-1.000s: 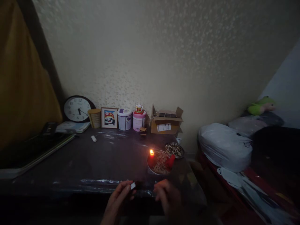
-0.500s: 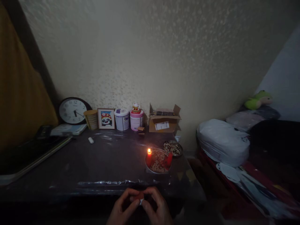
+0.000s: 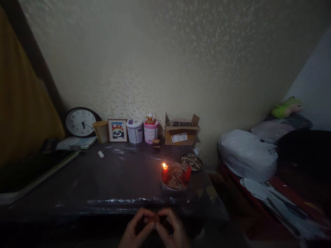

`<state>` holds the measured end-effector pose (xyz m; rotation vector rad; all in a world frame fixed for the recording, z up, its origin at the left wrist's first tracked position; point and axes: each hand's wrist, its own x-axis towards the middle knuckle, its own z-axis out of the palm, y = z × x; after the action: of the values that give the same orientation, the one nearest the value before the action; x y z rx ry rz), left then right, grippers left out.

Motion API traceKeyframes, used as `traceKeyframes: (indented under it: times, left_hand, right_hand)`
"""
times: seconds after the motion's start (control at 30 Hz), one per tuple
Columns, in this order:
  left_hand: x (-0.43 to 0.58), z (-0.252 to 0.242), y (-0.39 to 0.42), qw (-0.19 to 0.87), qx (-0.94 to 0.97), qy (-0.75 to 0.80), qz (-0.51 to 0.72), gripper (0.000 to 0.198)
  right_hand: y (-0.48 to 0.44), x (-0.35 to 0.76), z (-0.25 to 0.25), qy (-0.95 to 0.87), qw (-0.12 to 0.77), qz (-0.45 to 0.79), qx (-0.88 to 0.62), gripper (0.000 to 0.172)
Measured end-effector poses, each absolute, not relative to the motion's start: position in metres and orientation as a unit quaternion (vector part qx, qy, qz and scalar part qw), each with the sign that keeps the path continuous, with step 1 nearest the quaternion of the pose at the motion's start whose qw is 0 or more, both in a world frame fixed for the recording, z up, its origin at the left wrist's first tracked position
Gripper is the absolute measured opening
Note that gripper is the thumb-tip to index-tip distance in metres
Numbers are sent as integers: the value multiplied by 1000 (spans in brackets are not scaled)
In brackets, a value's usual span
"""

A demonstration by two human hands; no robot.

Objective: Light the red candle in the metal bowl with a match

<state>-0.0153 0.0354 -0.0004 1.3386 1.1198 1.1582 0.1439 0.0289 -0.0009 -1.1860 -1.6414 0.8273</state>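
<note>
Low at the front, past the table's near edge, my left hand (image 3: 137, 227) and my right hand (image 3: 172, 228) meet fingertip to fingertip. Between them they pinch a small reddish-brown box (image 3: 154, 218), dim and partly covered by the fingers. Both thumbs press together at its near side, where only a speck of white shows. Beyond the hands on the table stands a round dish (image 3: 173, 189) with brownish bits in it. A lit red candle (image 3: 165, 175) rises at its left side, and an unlit red candle (image 3: 187, 174) leans at its right.
Behind the dish lies a round tray of matchsticks (image 3: 191, 162). Along the wall stand a clock (image 3: 80, 122), a panda picture (image 3: 118, 131), two tubs (image 3: 134, 132) and an open cardboard box (image 3: 181, 136). A white eraser-like piece (image 3: 101, 154) lies left. White bags (image 3: 248, 155) are piled right.
The white part at the small box's near side was larger and is now almost out of sight between the thumbs. The candle flame leans left now. The view has shifted slightly.
</note>
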Motion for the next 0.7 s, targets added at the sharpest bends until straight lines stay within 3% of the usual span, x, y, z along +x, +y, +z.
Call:
traceKeyframes:
  times: [0.33, 0.7]
  left_hand:
    - [-17, 15, 33, 502, 578, 475, 434, 19]
    - [-17, 13, 33, 493, 589, 472, 433, 17]
  right_hand:
    - [28, 144, 2, -653, 440, 381, -484, 22]
    - [30, 142, -8, -644, 479, 378, -461, 28]
